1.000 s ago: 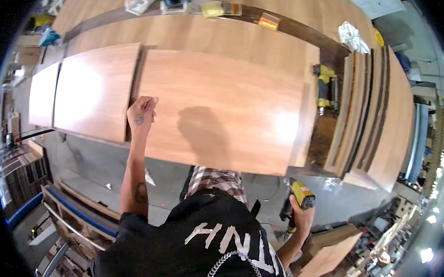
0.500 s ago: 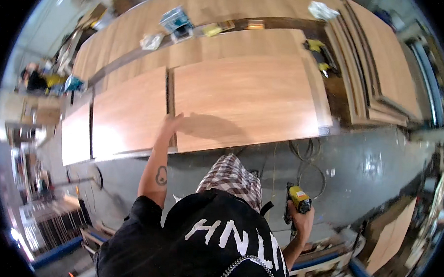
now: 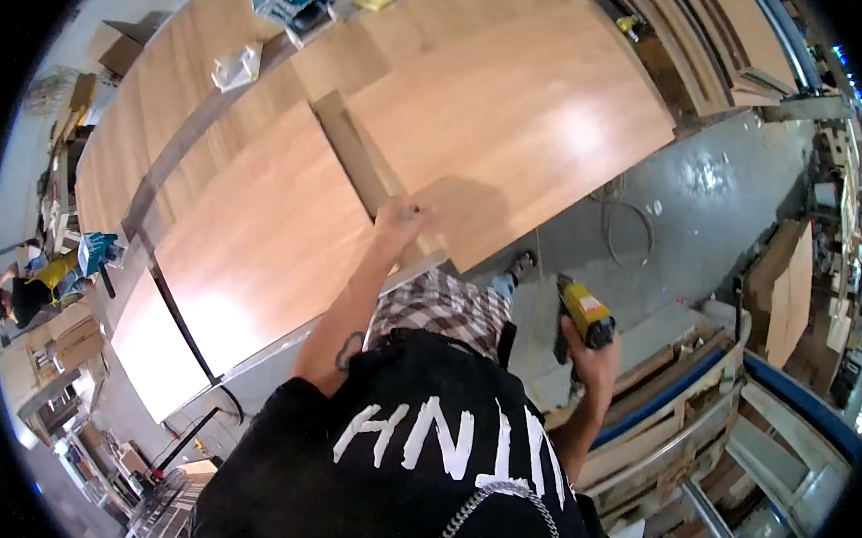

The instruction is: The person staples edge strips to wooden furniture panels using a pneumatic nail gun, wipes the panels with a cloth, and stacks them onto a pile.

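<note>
My left hand [image 3: 401,223] is at the near end of the gap between two large flat wooden panels. Its fingers look curled, slightly blurred, and anything inside them is hidden. One wooden panel [image 3: 251,213] lies to the left of that hand, another panel [image 3: 524,129] to its right. A paler wood strip [image 3: 351,155] shows in the gap. Out to the right, away from the table edge, my right hand [image 3: 595,358] grips a yellow and black nail gun [image 3: 585,312] over the floor.
A hose [image 3: 630,234] coils on the grey floor. Stacked boards [image 3: 686,49] and a second yellow tool [image 3: 615,13] are at the far right of the table. A teal box [image 3: 289,1] and crumpled plastic [image 3: 238,66] lie at the back. Another person [image 3: 35,295] is far left.
My view has turned, so the table now slants. My left hand has gone from stretched fingers to a curled shape at the gap, which looks wider. The nail gun stays in my right hand.
</note>
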Motion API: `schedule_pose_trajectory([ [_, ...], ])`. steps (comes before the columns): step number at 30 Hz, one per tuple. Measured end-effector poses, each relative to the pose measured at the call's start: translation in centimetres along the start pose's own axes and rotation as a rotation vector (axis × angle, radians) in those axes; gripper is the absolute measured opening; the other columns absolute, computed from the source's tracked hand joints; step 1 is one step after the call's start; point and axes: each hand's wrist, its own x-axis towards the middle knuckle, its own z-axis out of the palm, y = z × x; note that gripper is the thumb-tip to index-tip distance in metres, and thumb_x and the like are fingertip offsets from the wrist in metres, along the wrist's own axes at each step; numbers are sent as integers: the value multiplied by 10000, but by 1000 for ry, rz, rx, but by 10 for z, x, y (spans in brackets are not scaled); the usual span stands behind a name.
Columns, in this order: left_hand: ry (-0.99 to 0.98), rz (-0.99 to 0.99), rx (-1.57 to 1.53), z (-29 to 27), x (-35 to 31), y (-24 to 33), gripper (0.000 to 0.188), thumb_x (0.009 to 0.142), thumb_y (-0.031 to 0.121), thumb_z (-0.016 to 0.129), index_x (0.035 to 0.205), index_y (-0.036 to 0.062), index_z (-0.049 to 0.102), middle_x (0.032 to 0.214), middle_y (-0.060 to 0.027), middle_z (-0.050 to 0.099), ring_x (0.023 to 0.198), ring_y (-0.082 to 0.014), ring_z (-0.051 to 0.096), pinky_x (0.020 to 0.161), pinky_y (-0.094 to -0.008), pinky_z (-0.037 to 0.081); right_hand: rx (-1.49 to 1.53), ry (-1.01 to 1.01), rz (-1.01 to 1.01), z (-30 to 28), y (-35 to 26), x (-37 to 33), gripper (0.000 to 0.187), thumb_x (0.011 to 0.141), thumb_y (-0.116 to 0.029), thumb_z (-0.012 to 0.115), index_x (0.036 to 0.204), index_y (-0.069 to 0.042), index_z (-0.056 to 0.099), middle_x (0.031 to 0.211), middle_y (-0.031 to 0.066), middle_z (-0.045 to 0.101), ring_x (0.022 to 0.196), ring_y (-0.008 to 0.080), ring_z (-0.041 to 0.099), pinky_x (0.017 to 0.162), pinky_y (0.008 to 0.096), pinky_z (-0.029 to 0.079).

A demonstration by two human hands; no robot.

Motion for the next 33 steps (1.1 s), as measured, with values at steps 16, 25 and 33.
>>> schedule_pose_trajectory([
  [16,-176,271,494,0,-6,7,305,813,294,692,773,-3,633,655,-191,635,682,-332,669,644,-402,540,101,122,-173,142,-16,-39,372,788,-248,781,975,47,656,677,30,619,522,107,553,499,275,441],
  [25,-296,215,288,2,-3,1,376,810,337,662,863,-35,651,877,-268,648,818,-434,649,720,-472,547,65,134,-124,164,-2,-40,347,808,-225,749,984,57,650,655,37,613,511,115,549,505,275,437],
  [33,-176,208,331,10,-1,-5,278,827,284,682,839,8,652,769,-226,648,764,-390,653,713,-429,539,58,131,-63,165,-7,-39,399,795,-238,754,1005,88,656,846,125,692,733,176,648,674,303,505],
])
